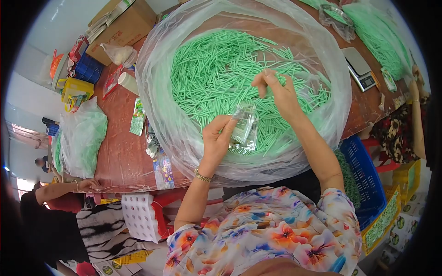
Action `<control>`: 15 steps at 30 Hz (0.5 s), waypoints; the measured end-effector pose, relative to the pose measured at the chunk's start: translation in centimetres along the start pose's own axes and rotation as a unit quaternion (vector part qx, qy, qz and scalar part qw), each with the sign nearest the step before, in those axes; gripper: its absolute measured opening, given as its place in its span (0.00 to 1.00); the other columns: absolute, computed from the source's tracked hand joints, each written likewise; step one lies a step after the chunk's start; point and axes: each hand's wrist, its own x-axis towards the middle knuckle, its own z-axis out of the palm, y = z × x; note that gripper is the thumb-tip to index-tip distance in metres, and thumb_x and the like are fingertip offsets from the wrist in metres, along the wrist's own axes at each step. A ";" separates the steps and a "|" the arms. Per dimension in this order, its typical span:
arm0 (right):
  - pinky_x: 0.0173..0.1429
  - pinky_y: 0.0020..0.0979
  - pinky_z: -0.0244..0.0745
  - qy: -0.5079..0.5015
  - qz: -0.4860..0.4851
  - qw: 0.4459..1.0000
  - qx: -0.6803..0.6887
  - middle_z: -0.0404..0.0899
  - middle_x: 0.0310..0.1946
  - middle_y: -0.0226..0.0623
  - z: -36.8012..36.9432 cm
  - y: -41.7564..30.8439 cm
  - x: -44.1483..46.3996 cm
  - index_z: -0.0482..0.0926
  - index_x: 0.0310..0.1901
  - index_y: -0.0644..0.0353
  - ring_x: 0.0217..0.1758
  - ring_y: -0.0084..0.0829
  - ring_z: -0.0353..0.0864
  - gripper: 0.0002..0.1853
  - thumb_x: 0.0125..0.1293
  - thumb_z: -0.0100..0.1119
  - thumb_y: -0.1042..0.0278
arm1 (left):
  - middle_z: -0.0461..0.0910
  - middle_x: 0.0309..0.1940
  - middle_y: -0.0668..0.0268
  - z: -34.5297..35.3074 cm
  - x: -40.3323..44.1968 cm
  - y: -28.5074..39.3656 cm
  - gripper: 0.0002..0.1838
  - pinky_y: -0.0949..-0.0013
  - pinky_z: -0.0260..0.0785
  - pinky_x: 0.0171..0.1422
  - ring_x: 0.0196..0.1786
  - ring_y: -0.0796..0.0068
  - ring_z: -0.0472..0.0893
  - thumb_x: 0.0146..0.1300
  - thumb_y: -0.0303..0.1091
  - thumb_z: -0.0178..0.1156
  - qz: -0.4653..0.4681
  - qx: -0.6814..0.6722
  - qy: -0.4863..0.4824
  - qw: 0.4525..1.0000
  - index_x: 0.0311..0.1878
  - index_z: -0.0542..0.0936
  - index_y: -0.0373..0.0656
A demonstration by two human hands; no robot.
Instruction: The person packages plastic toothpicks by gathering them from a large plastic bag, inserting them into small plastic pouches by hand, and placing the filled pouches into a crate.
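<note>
A large clear plastic sheet [159, 99] with gathered sides holds a heap of thin green sticks [214, 55]. Over the near part of the heap, my left hand [217, 138] pinches small clear plastic packets [246, 122] between thumb and fingers. Their printed edges show, but I cannot tell what is inside. To the right and slightly farther away, my right hand [280, 92] is curled above the heap, with a few green sticks showing at its fingers. The two hands are apart.
A small scale [359, 69] and a bulging bag of green sticks [380, 39] stand at right. At left are a white cup [127, 83], a green packet [137, 117] and a full plastic bag [85, 138]. Blue crate [363, 179] by my right side; people sit on both sides.
</note>
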 end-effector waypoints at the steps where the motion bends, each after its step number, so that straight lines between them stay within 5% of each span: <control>1: 0.43 0.26 0.67 0.001 -0.074 0.997 -0.005 0.76 0.26 0.31 0.5 0.1 0.3 0.81 0.37 0.65 0.32 0.22 0.72 0.24 0.77 0.42 0.52 | 0.83 0.35 0.65 0.0 0.0 0.1 0.06 0.75 0.70 0.44 0.38 0.79 0.79 0.66 0.24 0.63 0.033 0.006 -0.005 0.999 0.43 0.83 0.34; 5: 0.59 0.31 0.71 -0.072 -0.081 0.992 0.061 0.82 0.38 0.34 2.1 0.0 0.6 0.82 0.41 0.64 0.46 0.25 0.78 0.22 0.78 0.46 0.53 | 0.85 0.40 0.60 0.1 0.0 -0.2 0.07 0.72 0.72 0.49 0.43 0.72 0.82 0.63 0.22 0.64 0.084 0.034 -0.008 0.996 0.44 0.83 0.34; 15: 0.58 0.33 0.71 -0.068 -0.019 0.996 0.046 0.83 0.39 0.34 3.3 1.9 -0.8 0.83 0.44 0.62 0.47 0.27 0.79 0.25 0.79 0.42 0.50 | 0.85 0.38 0.62 0.9 -0.6 0.3 0.07 0.74 0.71 0.47 0.41 0.75 0.80 0.64 0.22 0.64 0.025 -0.005 0.014 1.000 0.44 0.83 0.33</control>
